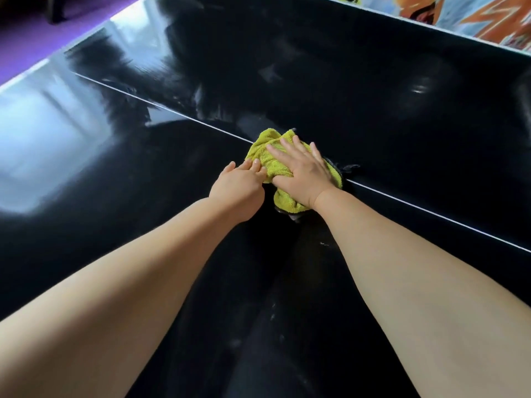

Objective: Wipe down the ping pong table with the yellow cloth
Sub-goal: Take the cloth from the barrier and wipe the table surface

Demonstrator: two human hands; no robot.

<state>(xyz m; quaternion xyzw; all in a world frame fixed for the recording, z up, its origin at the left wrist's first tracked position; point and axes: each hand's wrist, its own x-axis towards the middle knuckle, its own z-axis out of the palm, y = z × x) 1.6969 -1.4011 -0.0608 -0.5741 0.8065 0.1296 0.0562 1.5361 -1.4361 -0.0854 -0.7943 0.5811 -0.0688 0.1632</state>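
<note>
The yellow cloth (267, 145) lies bunched on the glossy black ping pong table (402, 116), right on the white centre line. My right hand (301, 175) lies flat on top of the cloth with fingers straight and spread, pressing it down. My left hand (240, 188) sits just to its left, fingers straight, with the fingertips touching the cloth's left edge. Both forearms stretch out over the table from the bottom of the view.
The white centre line (161, 106) runs diagonally from upper left to lower right. Damp streaks and window glare cover the table's left part. A purple floor (34, 44) lies beyond the far left edge, and a colourful wall picture (474, 18) stands past the right edge.
</note>
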